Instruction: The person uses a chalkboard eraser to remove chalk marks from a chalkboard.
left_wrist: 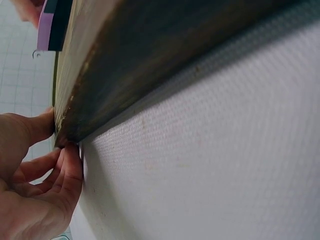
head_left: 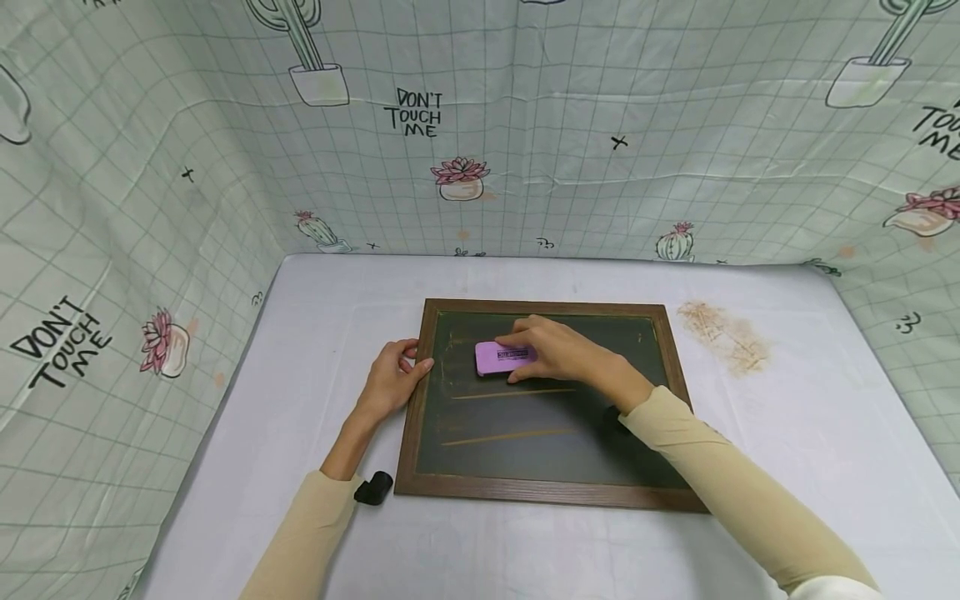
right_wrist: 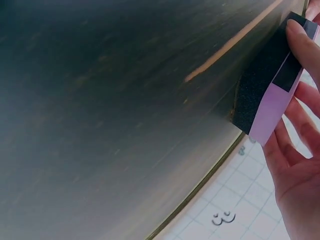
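Observation:
A chalkboard (head_left: 525,462) in a brown wooden frame lies on the white table, with two orange-brown chalk lines (head_left: 513,394) across its dark face. My right hand (head_left: 562,350) grips a purple board eraser (head_left: 491,357) by its sides; the right wrist view shows the eraser's black felt (right_wrist: 260,85) facing the board. At the board's left edge, my left hand (head_left: 392,379) pinches the wooden frame (left_wrist: 87,75), thumb on top and fingers at the lower side. Faint chalk smears show near the board's left side.
Brownish chalk dust (head_left: 723,336) marks the white tablecloth (head_left: 322,308) right of the board. A patterned curtain (head_left: 540,167) hangs behind and at both sides of the table. Black wrist cameras (head_left: 373,488) sit on both wrists.

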`<act>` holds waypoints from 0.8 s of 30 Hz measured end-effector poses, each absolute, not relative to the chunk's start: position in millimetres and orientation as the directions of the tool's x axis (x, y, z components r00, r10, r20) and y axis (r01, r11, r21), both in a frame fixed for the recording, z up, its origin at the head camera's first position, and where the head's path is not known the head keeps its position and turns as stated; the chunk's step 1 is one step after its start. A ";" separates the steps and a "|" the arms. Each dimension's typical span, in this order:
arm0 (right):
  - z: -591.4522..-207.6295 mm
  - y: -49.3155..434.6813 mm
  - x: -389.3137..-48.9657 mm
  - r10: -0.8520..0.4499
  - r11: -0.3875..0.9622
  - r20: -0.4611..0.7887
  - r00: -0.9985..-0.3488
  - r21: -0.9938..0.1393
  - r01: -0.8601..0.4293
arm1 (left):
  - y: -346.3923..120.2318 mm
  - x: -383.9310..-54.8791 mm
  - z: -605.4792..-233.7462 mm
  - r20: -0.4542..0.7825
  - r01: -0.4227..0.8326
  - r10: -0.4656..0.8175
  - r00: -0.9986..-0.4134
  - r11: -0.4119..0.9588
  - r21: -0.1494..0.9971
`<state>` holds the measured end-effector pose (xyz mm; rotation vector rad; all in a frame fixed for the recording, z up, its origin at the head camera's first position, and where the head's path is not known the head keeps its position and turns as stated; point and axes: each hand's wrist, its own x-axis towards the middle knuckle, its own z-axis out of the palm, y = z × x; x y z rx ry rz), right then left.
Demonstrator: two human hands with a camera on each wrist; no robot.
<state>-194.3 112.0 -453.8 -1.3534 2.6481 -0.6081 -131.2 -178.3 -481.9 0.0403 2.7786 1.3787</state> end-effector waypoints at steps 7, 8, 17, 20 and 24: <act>-454.2 126.5 -193.0 -0.789 0.532 0.087 -0.608 -0.397 -0.748 | -178.1 -130.5 -480.8 -0.029 0.000 0.038 -0.999 0.606 0.796; -454.1 128.9 -192.7 -0.788 0.534 0.088 -0.610 -0.397 -0.747 | -178.0 -130.7 -481.0 -0.030 -0.001 0.037 -0.999 0.607 0.795; -451.6 150.0 -190.3 -0.770 0.551 0.087 -0.632 -0.408 -0.728 | -178.2 -130.6 -480.4 -0.023 0.006 0.040 -0.999 0.594 0.805; -451.7 158.0 -190.2 -0.766 0.554 0.089 -0.636 -0.410 -0.724 | -177.7 -130.9 -480.5 -0.021 0.008 0.042 -0.999 0.590 0.807; -452.3 168.2 -190.1 -0.758 0.564 0.086 -0.647 -0.413 -0.715 | -178.1 -130.6 -480.6 -0.024 0.005 0.042 -0.999 0.592 0.806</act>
